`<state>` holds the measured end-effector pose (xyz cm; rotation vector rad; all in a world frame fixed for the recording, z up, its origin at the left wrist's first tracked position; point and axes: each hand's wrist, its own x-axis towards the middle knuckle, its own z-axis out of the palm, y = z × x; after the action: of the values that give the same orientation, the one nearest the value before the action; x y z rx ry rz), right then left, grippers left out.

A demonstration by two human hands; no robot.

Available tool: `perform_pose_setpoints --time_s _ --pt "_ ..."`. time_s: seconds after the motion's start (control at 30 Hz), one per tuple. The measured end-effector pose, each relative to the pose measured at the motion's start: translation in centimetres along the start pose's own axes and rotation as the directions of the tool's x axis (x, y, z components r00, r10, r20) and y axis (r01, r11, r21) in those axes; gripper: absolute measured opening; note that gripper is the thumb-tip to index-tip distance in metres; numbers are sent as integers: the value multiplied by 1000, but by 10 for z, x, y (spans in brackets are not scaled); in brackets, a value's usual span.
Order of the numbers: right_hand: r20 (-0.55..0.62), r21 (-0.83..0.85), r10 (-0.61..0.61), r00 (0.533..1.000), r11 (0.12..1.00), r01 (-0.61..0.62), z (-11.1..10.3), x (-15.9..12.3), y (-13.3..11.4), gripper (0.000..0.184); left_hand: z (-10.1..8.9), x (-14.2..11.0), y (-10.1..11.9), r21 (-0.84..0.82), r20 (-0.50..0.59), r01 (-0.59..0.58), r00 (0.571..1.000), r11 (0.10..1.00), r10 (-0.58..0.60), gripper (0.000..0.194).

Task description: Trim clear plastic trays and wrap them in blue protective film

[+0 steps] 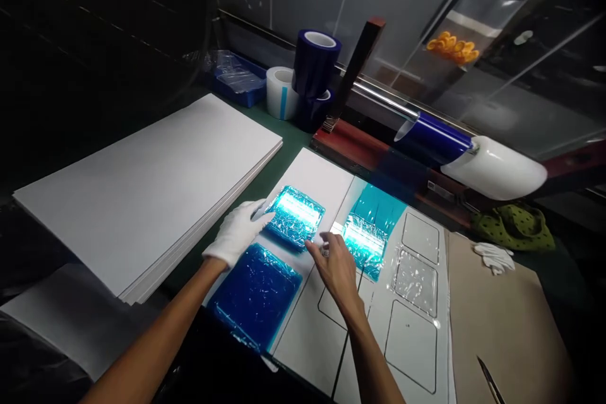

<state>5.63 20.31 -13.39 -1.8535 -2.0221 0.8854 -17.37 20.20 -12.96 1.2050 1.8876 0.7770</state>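
A stack of white sheets (156,170) occupies the left side of the green work surface (255,186). To its right lies a white board with black rectangular outlines (369,353), with a brown sheet (502,315) just beside its right edge. A blue and a white film roll (438,139) (497,167) are mounted on the bar behind. On the board, the dark blue film-faced stack (258,297) lies nearer the camera than the glossy light-blue film-covered stack (297,216); another light-blue film-covered piece (364,243) lies farther right. The left hand (239,230), in a white glove, is partly open, thumb and fingers parted at the left edge of the glossy stack. The right hand (336,265), bare, is half-open with curled fingers at its near right corner; contact cannot be confirmed.
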Motion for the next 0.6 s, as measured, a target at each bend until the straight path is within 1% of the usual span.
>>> perform_pose_setpoints --time_s 0.03,0.07,0.1,0.13,0.17,0.23,0.27,0.3,0.33,0.37,0.4,0.43,0.47,0.53,0.57,0.6 --pt "50 -13 -17 999 1000 18 -2 -9 -4 46 -7 -20 -3 -6 -39 24 999 1000 -24 59" --pt "135 -3 -39 990 999 40 -3 -17 -8 44 -13 -44 -7 -54 -70 84 994 995 -88 57" --pt "229 17 -68 971 998 66 -1 -22 -13 44 -17 -70 -13 -119 -59 183 980 976 -191 52" --pt "311 33 -97 945 995 91 2 -25 -18 46 -18 -96 -20 -205 26 304 952 930 -305 48" --pt "380 35 -116 917 993 111 7 -25 -24 51 -15 -122 -28 -219 87 387 922 896 -377 48" --pt "485 -9 -106 868 992 126 16 -22 -34 67 0 -165 -44 -255 179 491 871 833 -458 51" --pt "525 -40 -89 846 991 129 20 -20 -38 76 10 -181 -51 -385 194 591 802 708 -564 55" --pt "557 -63 -76 827 989 134 23 -18 -42 83 21 -192 -57 -511 217 650 731 562 -647 62" --pt "585 -73 -71 808 987 140 25 -17 -44 87 32 -199 -62 -587 250 646 718 489 -649 68" --pt "605 -71 -71 793 987 143 26 -18 -46 87 41 -202 -65 -643 267 633 712 430 -649 74" --pt "615 -61 -75 785 988 142 26 -20 -47 85 48 -203 -67 -681 278 613 723 401 -633 79" --pt "615 -43 -87 784 989 143 26 -25 -49 81 53 -202 -68 -705 283 591 742 393 -608 82" --pt "600 -16 -105 793 990 144 26 -32 -50 76 56 -201 -69 -721 286 573 758 390 -586 83" --pt "527 45 -152 836 988 150 23 -51 -55 64 55 -200 -69 -732 290 548 789 406 -542 82" --pt "478 80 -182 859 983 164 20 -63 -58 58 53 -201 -69 -721 287 538 805 437 -519 78" --pt "430 115 -219 876 975 188 15 -75 -60 52 50 -203 -68 -684 268 531 820 499 -505 74"
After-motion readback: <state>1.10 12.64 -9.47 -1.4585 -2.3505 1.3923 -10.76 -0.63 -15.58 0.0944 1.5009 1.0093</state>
